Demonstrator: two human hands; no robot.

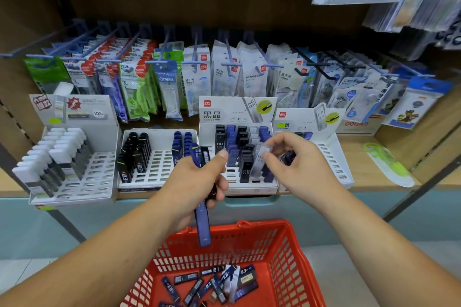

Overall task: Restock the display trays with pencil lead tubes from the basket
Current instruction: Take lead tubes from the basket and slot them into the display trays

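Blue, black lead tubes [214, 281] loose in red basket [252, 247], white trays [159, 167] part-filled

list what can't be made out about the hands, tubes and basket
Head view:
- Left hand: how many tubes it grips; fingers hide them.
- Right hand: print on the pinched clear tube is motion-blurred; dark item in its palm mostly covered.
- Basket: near end cut off by the bottom edge.
- Right tray: back rows behind the right hand.
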